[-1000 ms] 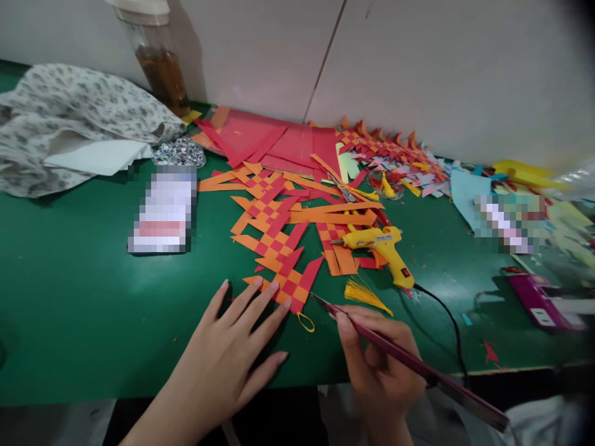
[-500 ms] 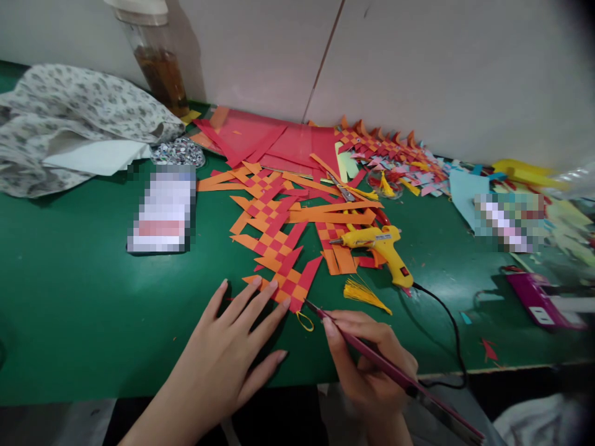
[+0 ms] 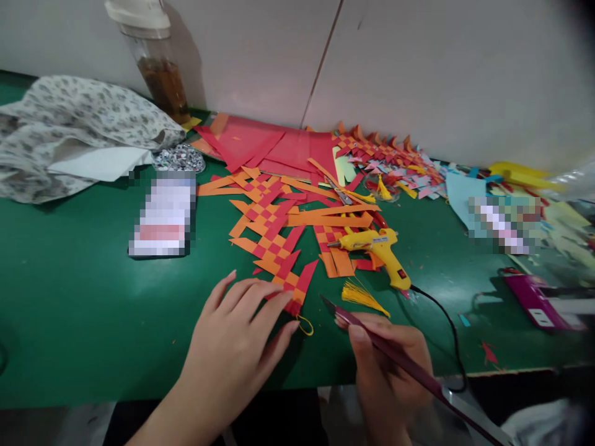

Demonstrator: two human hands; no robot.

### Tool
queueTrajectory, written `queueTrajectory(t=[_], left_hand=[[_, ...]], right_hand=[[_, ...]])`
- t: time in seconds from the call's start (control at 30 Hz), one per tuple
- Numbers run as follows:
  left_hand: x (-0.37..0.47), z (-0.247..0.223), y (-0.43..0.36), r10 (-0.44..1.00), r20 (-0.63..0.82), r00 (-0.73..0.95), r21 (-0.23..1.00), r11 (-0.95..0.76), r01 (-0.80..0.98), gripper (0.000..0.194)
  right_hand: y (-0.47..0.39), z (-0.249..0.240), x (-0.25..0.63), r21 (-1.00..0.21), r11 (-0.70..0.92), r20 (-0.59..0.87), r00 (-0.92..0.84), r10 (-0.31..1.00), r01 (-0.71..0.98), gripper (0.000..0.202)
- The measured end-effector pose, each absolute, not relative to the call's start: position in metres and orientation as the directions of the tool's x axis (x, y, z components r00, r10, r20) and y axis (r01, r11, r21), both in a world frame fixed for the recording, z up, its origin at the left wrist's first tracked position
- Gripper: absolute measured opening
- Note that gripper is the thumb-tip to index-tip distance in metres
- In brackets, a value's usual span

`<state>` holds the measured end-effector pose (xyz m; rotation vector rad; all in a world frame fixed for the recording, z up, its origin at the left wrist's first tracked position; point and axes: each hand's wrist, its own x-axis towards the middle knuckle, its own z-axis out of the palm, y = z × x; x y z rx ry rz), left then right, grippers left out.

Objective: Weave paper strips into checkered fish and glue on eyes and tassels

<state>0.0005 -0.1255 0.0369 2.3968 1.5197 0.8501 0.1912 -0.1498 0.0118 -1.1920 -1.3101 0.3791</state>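
A chain of woven red-and-orange paper pieces [image 3: 279, 254] runs down the green table toward me. At its near corner, my left hand [image 3: 232, 334] has the thumb and forefinger tips closed on the end piece, and the other fingers are curled behind. A yellow cord loop [image 3: 305, 326] sticks out by the thumb. My right hand [image 3: 395, 356] grips a long maroon craft knife [image 3: 404, 360] like a pen. Its pointed dark blade is just right of the woven end, apart from the paper. A yellow tassel [image 3: 365, 297] lies just beyond the blade.
A yellow glue gun [image 3: 379, 244] with a black cord lies to the right, near scissors [image 3: 343, 195]. A phone [image 3: 163, 217], printed cloth [image 3: 83, 136] and drink bottle [image 3: 162, 80] are at left. Red sheets [image 3: 297, 152] and paper scraps line the wall.
My left fingers have curled in from lying flat, and the thumb has come up to the paper's corner. The craft knife has drawn back rightward from the paper's edge.
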Motion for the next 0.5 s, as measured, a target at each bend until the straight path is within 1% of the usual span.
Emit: queueTrajectory(t=[0.13, 0.3, 0.4, 0.5], left_hand=[[0.02, 0.036, -0.118, 0.885, 0.324, 0.335, 0.49, -0.46, 0.74, 0.024], [0.027, 0.03, -0.114, 0.876, 0.368, 0.312, 0.527, -0.473, 0.706, 0.015], [0.02, 0.034, -0.112, 0.866, 0.419, 0.275, 0.526, -0.478, 0.703, 0.019], [0.0, 0.04, -0.11, 0.868, 0.45, 0.209, 0.482, -0.433, 0.761, 0.017]], right_hand=[[-0.15, 0.012, 0.193, -0.818, 0.439, 0.547, 0.264, 0.795, 0.372, 0.018], [-0.151, 0.012, 0.193, -0.819, 0.454, 0.548, 0.246, 0.799, 0.352, 0.022], [-0.15, 0.013, 0.192, -0.823, 0.454, 0.544, 0.246, 0.802, 0.34, 0.024], [-0.149, 0.014, 0.191, -0.825, 0.454, 0.542, 0.247, 0.803, 0.336, 0.024]])
